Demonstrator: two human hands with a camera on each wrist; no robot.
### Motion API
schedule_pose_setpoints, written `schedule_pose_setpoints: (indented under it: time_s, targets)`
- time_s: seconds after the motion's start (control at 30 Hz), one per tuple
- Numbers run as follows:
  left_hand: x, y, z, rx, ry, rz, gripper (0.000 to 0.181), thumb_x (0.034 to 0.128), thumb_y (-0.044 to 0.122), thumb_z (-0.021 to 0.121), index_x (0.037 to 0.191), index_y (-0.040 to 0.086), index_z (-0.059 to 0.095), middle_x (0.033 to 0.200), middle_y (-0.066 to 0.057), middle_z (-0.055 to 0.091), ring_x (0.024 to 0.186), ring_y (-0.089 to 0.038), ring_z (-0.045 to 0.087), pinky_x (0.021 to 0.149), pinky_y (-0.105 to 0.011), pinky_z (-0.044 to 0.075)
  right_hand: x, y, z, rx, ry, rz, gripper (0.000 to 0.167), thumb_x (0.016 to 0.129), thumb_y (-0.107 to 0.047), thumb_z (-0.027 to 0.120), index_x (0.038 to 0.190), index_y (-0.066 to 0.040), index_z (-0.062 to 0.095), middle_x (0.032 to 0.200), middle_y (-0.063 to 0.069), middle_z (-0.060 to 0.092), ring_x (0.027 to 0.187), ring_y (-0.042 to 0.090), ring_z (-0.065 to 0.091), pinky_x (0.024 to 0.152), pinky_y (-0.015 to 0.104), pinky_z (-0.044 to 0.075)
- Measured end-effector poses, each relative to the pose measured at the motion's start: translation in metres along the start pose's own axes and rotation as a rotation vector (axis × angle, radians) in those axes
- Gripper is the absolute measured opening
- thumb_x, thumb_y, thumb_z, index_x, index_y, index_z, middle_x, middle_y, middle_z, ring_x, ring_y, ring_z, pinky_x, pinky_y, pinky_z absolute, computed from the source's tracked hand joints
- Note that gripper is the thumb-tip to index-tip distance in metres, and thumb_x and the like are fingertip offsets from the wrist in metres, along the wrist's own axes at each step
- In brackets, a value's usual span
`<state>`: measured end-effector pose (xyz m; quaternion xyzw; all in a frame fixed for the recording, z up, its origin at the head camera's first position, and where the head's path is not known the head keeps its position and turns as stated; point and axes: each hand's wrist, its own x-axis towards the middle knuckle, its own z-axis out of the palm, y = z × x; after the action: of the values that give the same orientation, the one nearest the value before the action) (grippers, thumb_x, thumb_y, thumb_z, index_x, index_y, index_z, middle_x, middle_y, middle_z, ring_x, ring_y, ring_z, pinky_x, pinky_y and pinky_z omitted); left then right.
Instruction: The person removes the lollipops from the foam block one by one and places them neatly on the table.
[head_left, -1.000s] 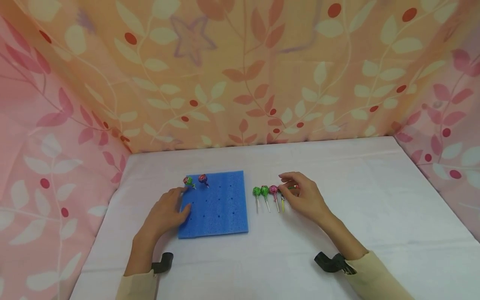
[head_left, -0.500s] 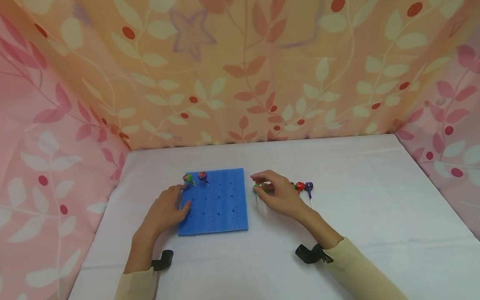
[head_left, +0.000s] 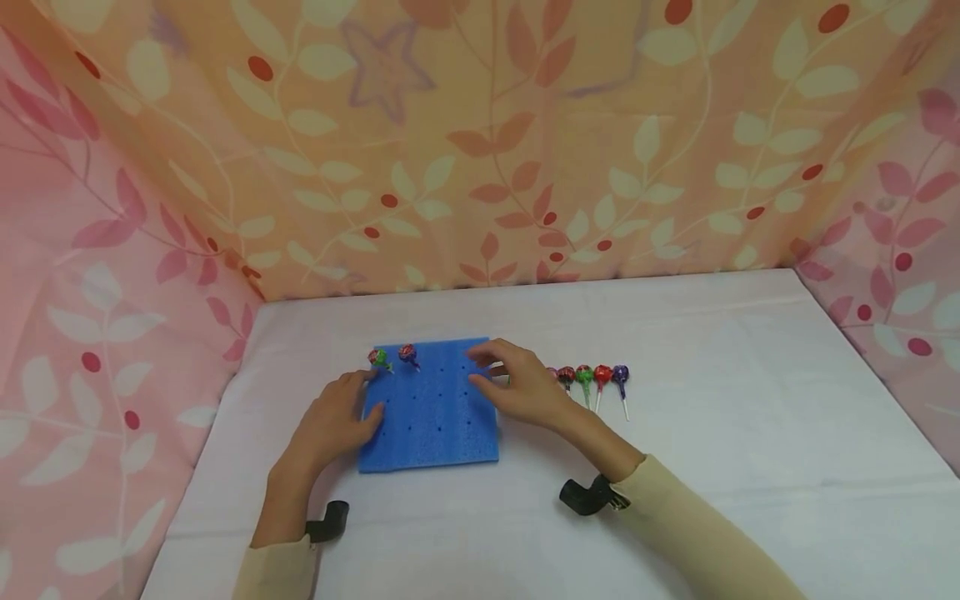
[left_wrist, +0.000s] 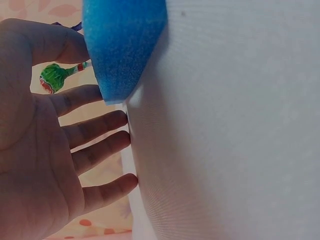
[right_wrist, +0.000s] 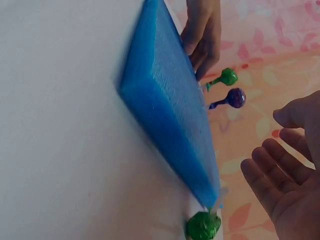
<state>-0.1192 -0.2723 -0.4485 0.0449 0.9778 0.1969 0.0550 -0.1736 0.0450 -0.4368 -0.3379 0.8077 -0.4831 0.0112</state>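
My left hand [head_left: 330, 425] rests at the left edge of a blue foam board [head_left: 427, 433] dotted with small holes. Its thumb touches the board's top, and the other fingers lie along the edge and on the table. Two lollipops stand in the board's far left part, one green and red [head_left: 379, 358], one purple [head_left: 408, 355]. Above the board's right edge hovers my right hand [head_left: 521, 383]; its fingers [right_wrist: 267, 182] are loosely bent, with nothing between them. A row of lollipops lies on the table to the right, including a green one [head_left: 584, 375], partly hidden by the right hand.
A white cloth covers the table [head_left: 720, 400]. Patterned curtains [head_left: 480, 167] rise behind it and at both sides. In the right wrist view, a green-wrapped lollipop [right_wrist: 203, 226] lies close to the board's corner.
My right hand has moved left, from the row of lollipops to above the board's right edge, uncovering the right end of the row. The left hand and the board have stayed in place.
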Motion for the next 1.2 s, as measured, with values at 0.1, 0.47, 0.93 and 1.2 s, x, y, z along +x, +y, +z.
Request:
schedule_pose_setpoints:
  time_s: [0.1,0.47,0.93,1.2]
  targets:
    - [0.0,0.0,0.001,-0.002,0.002,0.005,0.062,0.1012,0.031,0.061,0.154,0.002,0.047,0.156,-0.026,0.052,0.144,-0.049,0.049,0.117,-0.07,0.043,0.007,-0.002,0.007,0.014,0.02,-0.014,0.034,0.099,-0.01,0.071,0.132,0.0,0.065,0.129,0.022,0.071,0.113,0.033,0.074,0.094,0.044,0.065]
    - [-0.002,-0.005,0.001,-0.001,0.015,0.014,0.062,0.1006,0.029,0.061,0.154,0.001,0.047,0.156,-0.027,0.051,0.144,-0.05,0.048,0.118,-0.07,0.041,0.033,0.0,0.031,0.1,0.032,-0.021,0.036,0.098,-0.003,0.07,0.132,0.007,0.063,0.128,0.026,0.07,0.116,0.039,0.072,0.094,0.046,0.065]
    - [-0.004,-0.002,0.0,0.009,0.022,0.031,0.061,0.0994,0.028,0.065,0.151,-0.001,0.05,0.152,-0.028,0.055,0.139,-0.051,0.053,0.114,-0.07,0.046,0.058,-0.002,0.069,-0.039,-0.027,0.02,0.044,0.1,-0.01,0.07,0.142,-0.003,0.059,0.131,0.017,0.072,0.118,0.027,0.073,0.1,0.037,0.063]
    - [0.0,0.001,-0.001,0.009,0.03,0.048,0.06,0.0997,0.027,0.064,0.151,-0.001,0.05,0.152,-0.028,0.055,0.14,-0.051,0.053,0.115,-0.069,0.045,0.068,0.002,0.079,-0.079,0.017,0.03,0.044,0.099,-0.011,0.071,0.141,-0.005,0.059,0.124,0.015,0.073,0.112,0.025,0.073,0.097,0.034,0.062]
